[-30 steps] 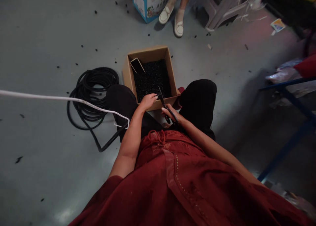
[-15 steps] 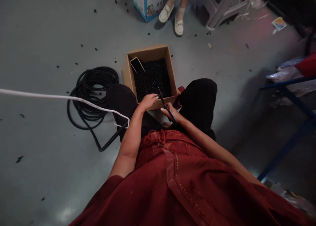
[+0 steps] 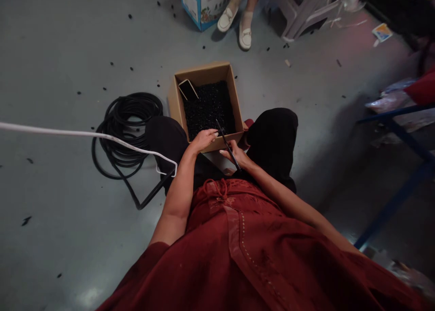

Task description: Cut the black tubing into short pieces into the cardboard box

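Over the near edge of a cardboard box (image 3: 174, 100), my left hand (image 3: 204, 140) is closed, with a small dark end at its fingertips. It looks like the end of the black tube (image 3: 152, 196), which runs from a coil on the floor and disappears under my left forearm. My right hand (image 3: 238, 155) is closed around black scissors (image 3: 224, 138), their blades pointing up and left close to the left fingertips. Whether the blades touch the tube I cannot tell. Many small black pieces (image 3: 210, 104) fill the bottom of the box, and a dark, light-rimmed rectangular object (image 3: 188, 90) leans in its far left corner.
A stiff white wire (image 3: 102, 135) with a hooked end reaches in from the left, by the tube. Beyond the box are another person's white shoes (image 3: 245, 35), a blue carton (image 3: 200, 7) and a plastic stool (image 3: 292, 16). A blue metal frame (image 3: 401, 197) stands right.
The scissors' handles have come closer together, and the blades have shifted slightly left. My left hand has stayed almost in place.
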The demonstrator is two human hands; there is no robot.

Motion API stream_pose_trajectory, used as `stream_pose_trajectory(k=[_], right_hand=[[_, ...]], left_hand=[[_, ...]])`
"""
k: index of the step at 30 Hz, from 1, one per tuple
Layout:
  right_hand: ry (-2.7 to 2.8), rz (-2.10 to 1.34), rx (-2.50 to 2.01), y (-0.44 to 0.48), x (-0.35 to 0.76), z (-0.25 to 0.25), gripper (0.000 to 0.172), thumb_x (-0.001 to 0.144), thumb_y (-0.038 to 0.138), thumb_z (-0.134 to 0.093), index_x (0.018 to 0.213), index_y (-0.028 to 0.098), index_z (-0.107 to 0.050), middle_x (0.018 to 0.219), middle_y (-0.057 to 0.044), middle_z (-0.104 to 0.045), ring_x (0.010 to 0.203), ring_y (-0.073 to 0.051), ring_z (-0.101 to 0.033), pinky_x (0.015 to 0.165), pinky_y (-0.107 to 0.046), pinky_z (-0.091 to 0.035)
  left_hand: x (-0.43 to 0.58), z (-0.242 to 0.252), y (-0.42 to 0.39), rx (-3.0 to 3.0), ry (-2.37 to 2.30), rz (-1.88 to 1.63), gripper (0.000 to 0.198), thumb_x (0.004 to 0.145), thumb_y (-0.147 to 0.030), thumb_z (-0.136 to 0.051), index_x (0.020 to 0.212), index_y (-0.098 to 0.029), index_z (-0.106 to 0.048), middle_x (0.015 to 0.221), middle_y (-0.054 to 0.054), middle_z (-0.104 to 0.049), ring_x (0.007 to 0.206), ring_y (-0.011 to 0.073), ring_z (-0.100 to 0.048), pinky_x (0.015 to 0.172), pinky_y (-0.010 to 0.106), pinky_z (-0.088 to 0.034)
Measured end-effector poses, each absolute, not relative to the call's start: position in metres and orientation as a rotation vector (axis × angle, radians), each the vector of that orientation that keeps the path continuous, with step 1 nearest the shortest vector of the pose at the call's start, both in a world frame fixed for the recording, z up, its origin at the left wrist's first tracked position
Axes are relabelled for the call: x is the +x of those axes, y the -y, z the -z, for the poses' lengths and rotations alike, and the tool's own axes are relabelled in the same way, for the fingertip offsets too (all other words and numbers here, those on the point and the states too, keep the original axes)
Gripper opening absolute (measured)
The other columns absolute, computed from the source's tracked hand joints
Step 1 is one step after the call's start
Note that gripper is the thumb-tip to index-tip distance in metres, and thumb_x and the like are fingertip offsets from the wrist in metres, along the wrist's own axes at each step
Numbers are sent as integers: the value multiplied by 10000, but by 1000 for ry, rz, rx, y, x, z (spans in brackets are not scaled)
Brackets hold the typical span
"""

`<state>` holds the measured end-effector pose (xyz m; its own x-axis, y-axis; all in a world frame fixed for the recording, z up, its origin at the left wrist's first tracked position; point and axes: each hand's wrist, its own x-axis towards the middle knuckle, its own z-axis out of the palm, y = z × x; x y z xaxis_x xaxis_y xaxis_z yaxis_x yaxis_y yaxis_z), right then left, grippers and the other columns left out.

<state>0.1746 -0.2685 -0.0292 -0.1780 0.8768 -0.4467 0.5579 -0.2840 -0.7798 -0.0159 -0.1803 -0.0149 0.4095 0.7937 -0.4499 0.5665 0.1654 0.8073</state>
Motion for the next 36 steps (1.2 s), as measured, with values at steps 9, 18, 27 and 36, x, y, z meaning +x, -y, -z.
stream_pose_trajectory(k=[9, 18, 27, 36], right_hand=[[1573, -1418, -1916, 262, 173, 31, 354, 799, 521, -537, 1000, 255, -416, 814, -14, -597, 711, -215, -575, 693, -344, -464], [1716, -1325, -2045, 250, 164, 36, 224, 802, 336, -500, 1001, 245, -456, 808, -51, -633, 775, -262, -617, 708, -327, -451], [1612, -1325, -2128, 250, 158, 61, 148, 799, 261, -532, 938, 239, -483, 768, -51, -639, 804, -266, -636, 736, -323, -461], [1275, -1491, -1958, 252, 164, 58, 157, 850, 354, -490, 936, 237, -429, 644, 42, -540, 517, -145, -546, 501, -247, -460]], left_hand=[[-15, 18, 179, 1501, -1288, -262, 437, 918, -271, -471, 1274, -102, -660, 764, 16, -663, 637, 113, -529, 647, 215, -427], [-12, 29, 174, 1683, -1371, -205, 370, 955, -271, -411, 1017, -78, -721, 792, 56, -671, 701, 144, -547, 667, 237, -403], [-4, 47, 169, 1810, -1460, 31, 324, 938, -218, -431, 929, -95, -730, 870, 107, -712, 804, 186, -598, 757, 271, -408], [-7, 29, 176, 1734, -1390, -99, 365, 922, -288, -421, 961, -100, -731, 821, 54, -691, 728, 156, -557, 668, 250, -404]])
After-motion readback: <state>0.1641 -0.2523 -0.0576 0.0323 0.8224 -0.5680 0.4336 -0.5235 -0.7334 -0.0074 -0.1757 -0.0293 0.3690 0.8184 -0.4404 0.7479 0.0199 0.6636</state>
